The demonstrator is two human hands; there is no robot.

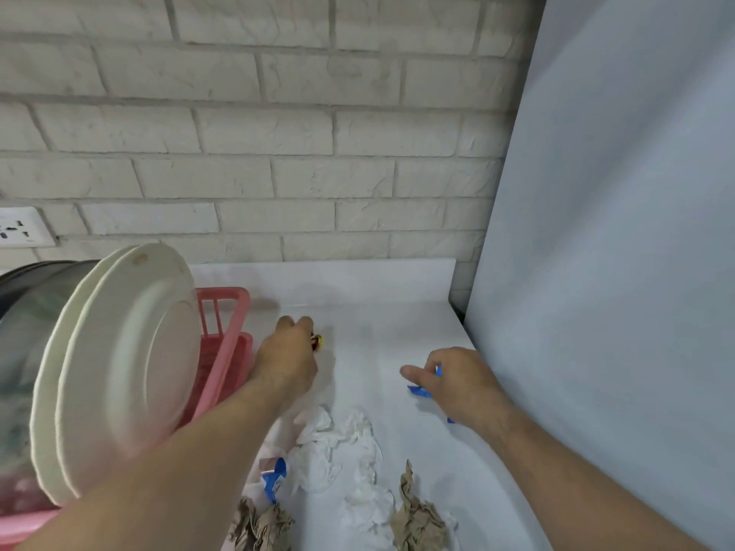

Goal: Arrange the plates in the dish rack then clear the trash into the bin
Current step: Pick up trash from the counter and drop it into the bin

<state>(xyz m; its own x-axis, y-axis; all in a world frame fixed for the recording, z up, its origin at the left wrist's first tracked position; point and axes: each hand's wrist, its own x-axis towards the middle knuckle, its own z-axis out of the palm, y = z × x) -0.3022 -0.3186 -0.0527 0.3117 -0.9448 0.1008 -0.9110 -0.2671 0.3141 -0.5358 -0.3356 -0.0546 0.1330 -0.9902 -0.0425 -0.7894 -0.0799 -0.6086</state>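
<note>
Your left hand (288, 361) pinches a tiny yellow scrap (319, 340) at its far fingertips; right hand (461, 383) curls round a blue wrapper (419, 391), tissues (338, 443) nearer.

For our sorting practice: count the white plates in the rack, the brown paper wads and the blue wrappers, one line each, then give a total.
White plates: 2
Brown paper wads: 2
Blue wrappers: 2, one of them held in the right hand
Total: 6
</note>
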